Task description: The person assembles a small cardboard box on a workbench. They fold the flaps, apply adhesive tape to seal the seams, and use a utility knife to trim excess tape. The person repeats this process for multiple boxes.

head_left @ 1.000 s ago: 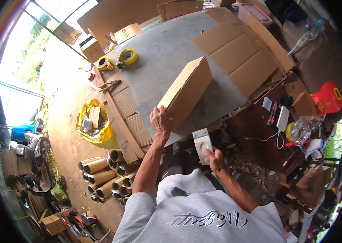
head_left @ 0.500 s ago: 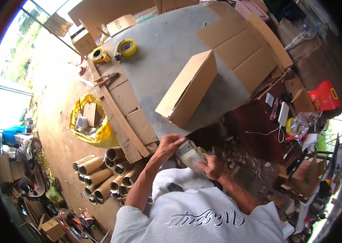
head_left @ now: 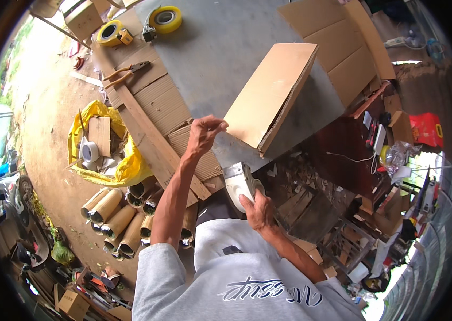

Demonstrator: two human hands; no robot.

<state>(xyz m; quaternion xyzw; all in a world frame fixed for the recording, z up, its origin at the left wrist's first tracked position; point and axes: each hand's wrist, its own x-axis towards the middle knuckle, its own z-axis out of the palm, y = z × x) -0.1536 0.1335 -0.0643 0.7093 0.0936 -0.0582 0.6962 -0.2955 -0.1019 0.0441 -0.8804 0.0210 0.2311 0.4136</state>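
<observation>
"Start with the grey table [head_left: 204, 69]?"
"Then the cardboard box [head_left: 271, 91], angled on it, perhaps for reach."
"Left hand [head_left: 205, 135]?"
"Curled near the box; can't tell whether gripping."
"Cream tool [head_left: 236, 185]?"
"Gripped in the right hand [head_left: 259, 211], likely for control."

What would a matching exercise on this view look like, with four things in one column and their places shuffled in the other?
Things:
1. pliers
2. white tape roll
3. cream handheld tool
4. long cardboard box

Places:
A. gripped in the person's right hand
B. standing on the grey tabletop
C. inside the yellow sack
D. handles over the wooden plank

Pairs: 1-D, 2-C, 3-A, 4-B
</observation>
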